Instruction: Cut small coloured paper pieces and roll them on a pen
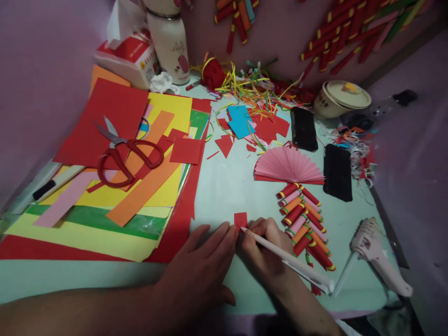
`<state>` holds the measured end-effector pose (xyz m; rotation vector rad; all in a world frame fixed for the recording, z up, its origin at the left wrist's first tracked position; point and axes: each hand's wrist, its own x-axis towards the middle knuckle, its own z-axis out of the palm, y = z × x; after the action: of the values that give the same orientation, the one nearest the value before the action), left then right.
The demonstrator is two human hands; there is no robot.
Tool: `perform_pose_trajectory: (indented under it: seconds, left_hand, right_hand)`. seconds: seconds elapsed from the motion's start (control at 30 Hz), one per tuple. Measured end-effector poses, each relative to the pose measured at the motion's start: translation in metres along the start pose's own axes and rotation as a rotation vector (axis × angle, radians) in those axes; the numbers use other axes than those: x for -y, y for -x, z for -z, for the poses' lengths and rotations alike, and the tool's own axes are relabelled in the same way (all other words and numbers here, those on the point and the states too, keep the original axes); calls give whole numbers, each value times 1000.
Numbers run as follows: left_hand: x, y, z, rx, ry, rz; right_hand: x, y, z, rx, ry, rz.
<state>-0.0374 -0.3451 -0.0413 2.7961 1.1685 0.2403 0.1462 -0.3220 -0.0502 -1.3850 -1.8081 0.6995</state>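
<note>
Left hand [205, 261] lay flat, thumb spread. Right hand [269, 249] pinched pen [290, 260], tip at red square [240, 219]. Box [135, 49] held tissue [121, 21].

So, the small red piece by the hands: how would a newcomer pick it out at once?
On the pale table, look toward the near edge, where the left hand lies outstretched and the right hand holds a pen. Where they meet is a small red square. Unlike the red scraps farther back, it lies right at the pen's tip.

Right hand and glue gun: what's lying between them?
In the head view, the string of paper firecrackers lies between the right hand and the glue gun.
</note>
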Motion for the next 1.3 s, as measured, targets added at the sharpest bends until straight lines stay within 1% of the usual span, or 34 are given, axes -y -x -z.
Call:
perform_pose_trajectory:
  seconds: [0.2, 0.33, 0.4, 0.53, 0.63, 0.7, 0.77, 0.83, 0.93, 1.0, 1.03, 1.17, 1.3]
  left_hand:
    - [0, 0, 1, 19, -7, 3]
    - [0, 0, 1, 44, -10, 8]
    - [1, 0, 0, 49, -3, 7]
    - [1, 2, -2, 87, 12, -8]
    - [0, 4, -2, 128, 22, -11]
    - [0, 4, -2, 154, 34, -1]
    - [1, 3, 0, 177, 53, 8]
    - [2, 2, 2, 198, 72, 22]
    - [1, 0, 4, 203, 71, 39]
    - [-2, 1, 4, 193, 41, 47]
    - [-4, 1, 4, 190, 21, 53]
    - [-12, 2, 3, 191, -30, 100]
    - [-18, 4, 7, 188, -14, 135]
  right_hand:
    - [0, -3, 2, -22, 17, 28]
    - [-4, 1, 0, -55, 2, -7]
    - [-6, 4, -1, -110, 13, -35]
    - [-5, 6, -2, -284, -13, -75]
    - [-2, 3, 0, -362, -54, -36]
    - [-2, 1, 2, -383, -20, -7]
    - [-6, -1, 3, -364, 27, -8]
    - [-13, -2, 3, -307, 41, -12]
    - [-20, -5, 2, -146, 88, 40]
    - [-20, -7, 3, -37, 171, 77]
    - [-19, -7, 4, -1, 199, 85]
    - [-13, -9, 6, 34, 171, 78]
    - [-11, -11, 5, 19, 95, 61]
